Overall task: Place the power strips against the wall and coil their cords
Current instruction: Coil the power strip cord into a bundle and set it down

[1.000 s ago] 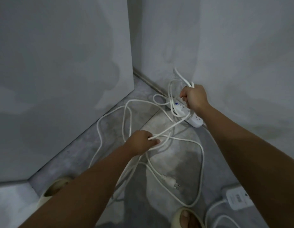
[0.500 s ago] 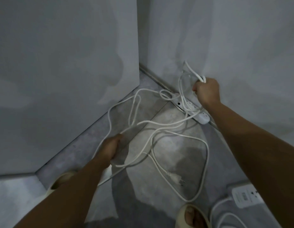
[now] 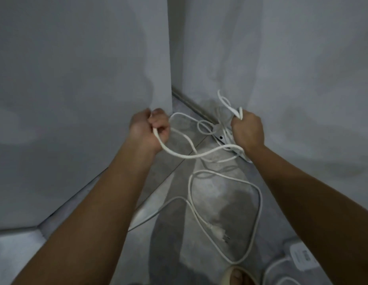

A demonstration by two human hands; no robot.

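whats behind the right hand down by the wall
A white power strip lies on the floor along the wall, white cord crossing it. The right hand covers most of its length, so its sockets cannot be seen.

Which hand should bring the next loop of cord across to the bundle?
Left. The left hand grips the slack cord running between the hands, while the right hand is full, holding the gathered loops above the power strip.
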